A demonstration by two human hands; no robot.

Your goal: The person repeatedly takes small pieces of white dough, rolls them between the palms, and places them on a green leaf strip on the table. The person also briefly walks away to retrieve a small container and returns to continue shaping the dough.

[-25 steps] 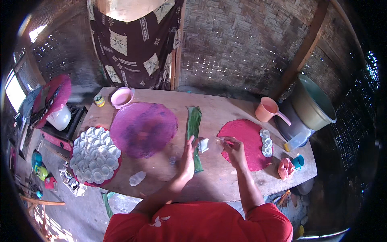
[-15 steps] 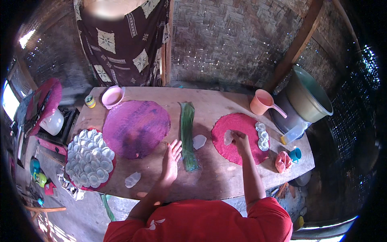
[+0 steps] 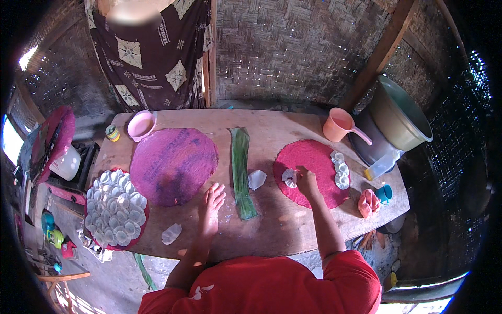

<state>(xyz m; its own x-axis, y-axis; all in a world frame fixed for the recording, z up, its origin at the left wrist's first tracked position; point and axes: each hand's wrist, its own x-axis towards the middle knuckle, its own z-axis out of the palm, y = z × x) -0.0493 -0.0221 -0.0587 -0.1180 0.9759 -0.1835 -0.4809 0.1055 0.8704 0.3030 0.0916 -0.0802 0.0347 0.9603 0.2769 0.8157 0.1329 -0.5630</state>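
My right hand (image 3: 307,182) is over a red round mat (image 3: 324,157) with its fingers pinched at the edge of a fluted white paper cup (image 3: 289,178). More such paper cups (image 3: 341,175) stand in a short row along the mat's right side. My left hand (image 3: 212,200) hovers by the near edge of a purple round mat (image 3: 172,162), holding nothing, fingers stretched out. A long green leaf strip (image 3: 240,172) lies between my hands. Just right of it is a white paper piece (image 3: 257,179), and another white paper piece (image 3: 171,234) lies near the table's front edge.
Many white cups (image 3: 115,206) cover a red round at left. A pink basin (image 3: 141,125) and small jar (image 3: 112,132) stand behind. At right are a pink dipper (image 3: 339,125), large bucket (image 3: 402,115), clear bottle (image 3: 381,166), teal mug (image 3: 384,193) and pink bundle (image 3: 369,203).
The white paper in my right hand now shows as a fluted cup, lower and left of the fingers. My left hand has shifted slightly left, and the view has moved a little.
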